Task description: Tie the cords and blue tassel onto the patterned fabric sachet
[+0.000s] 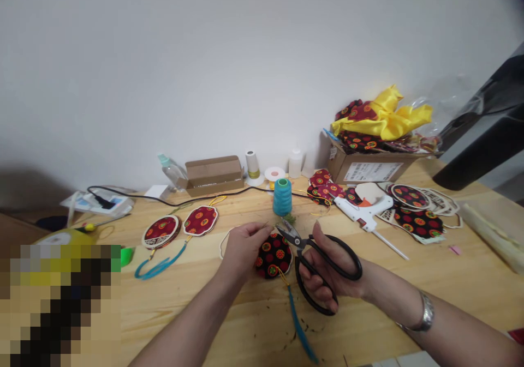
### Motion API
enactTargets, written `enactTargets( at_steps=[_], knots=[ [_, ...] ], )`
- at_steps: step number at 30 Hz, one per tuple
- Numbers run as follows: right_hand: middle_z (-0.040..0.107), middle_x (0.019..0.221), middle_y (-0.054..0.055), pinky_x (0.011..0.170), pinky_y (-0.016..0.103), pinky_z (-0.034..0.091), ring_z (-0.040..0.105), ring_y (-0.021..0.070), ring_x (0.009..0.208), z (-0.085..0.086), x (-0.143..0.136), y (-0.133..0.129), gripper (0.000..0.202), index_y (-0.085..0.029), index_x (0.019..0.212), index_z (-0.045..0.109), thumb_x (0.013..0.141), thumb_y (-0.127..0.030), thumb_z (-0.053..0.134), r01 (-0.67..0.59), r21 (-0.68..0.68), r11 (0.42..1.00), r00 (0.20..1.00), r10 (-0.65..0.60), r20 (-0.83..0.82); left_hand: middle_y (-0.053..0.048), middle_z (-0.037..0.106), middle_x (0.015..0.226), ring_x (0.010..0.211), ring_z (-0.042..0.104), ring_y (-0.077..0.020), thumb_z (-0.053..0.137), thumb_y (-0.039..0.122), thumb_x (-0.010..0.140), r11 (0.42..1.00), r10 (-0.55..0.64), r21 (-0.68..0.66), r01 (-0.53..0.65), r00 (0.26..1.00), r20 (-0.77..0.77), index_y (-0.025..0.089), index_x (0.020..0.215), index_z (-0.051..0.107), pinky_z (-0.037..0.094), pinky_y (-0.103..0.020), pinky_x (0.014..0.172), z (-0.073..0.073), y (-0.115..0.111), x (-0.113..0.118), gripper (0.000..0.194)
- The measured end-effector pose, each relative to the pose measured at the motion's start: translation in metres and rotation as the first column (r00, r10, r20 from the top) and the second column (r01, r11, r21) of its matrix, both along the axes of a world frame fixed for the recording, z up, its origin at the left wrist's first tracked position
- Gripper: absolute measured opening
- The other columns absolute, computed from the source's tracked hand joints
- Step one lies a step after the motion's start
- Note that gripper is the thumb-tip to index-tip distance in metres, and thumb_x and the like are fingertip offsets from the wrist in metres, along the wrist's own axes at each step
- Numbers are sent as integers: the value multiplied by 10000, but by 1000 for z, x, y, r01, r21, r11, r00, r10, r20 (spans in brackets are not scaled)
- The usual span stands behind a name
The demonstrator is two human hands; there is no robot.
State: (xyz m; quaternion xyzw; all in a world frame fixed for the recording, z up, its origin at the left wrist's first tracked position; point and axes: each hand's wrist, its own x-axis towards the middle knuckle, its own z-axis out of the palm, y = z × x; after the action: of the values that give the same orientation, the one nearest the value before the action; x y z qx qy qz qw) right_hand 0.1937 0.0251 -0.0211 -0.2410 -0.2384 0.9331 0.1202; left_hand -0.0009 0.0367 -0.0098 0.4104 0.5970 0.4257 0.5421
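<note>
A pair of black-handled scissors [300, 244] is in my right hand [327, 263], its fingers through the loops and its blades pointing up and left. My left hand [244, 247] is closed in a pinch at the top of a black ornament [273, 255] with red flower patterns; what lies between the fingertips is too small to name. The blade tips are close to those fingertips. From the ornament's lower edge a blue tassel [298, 323] hangs toward me on a yellow cord. A blue thread spool [282, 197] stands just behind the blades.
Two red ornaments [200, 220] lie to the left. A white glue gun [364, 213] and patterned pieces [420, 224] are on the right. Along the wall stand a cardboard tray [215, 175], bottles and a box [370, 168] of fabric. A black cable [196, 196] crosses the table's back.
</note>
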Motion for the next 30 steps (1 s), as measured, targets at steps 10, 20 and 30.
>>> enactTargets(
  at_steps=[10, 20, 30],
  knots=[
    [413, 468, -20, 312, 218, 456, 458, 79, 348, 3, -2, 2, 896, -100, 658, 545, 669, -835, 31, 47, -38, 998, 999, -48, -17, -2, 644, 557, 475, 487, -101, 689, 395, 630, 1000, -13, -4, 13, 997, -76, 148, 688, 717, 354, -211, 467, 11, -7, 8, 255],
    [400, 463, -33, 303, 212, 441, 432, 77, 342, 7, -13, -7, 816, -132, 633, 497, 686, -826, 70, 181, 16, 983, 983, -181, 40, 16, 601, 512, 395, 412, -70, 696, 406, 628, 999, 32, -25, -33, 999, -12, 142, 682, 689, 295, -203, 409, 2, -6, 6, 270],
    [341, 438, -60, 236, 149, 301, 298, 46, 281, 12, -14, -8, 742, -161, 603, 433, 737, -779, 44, 190, 12, 982, 970, -190, 154, 10, 611, 505, 410, 456, -92, 721, 392, 585, 997, 60, -45, -59, 998, 20, 146, 670, 695, 340, -226, 436, 6, -6, 7, 262]
  ],
)
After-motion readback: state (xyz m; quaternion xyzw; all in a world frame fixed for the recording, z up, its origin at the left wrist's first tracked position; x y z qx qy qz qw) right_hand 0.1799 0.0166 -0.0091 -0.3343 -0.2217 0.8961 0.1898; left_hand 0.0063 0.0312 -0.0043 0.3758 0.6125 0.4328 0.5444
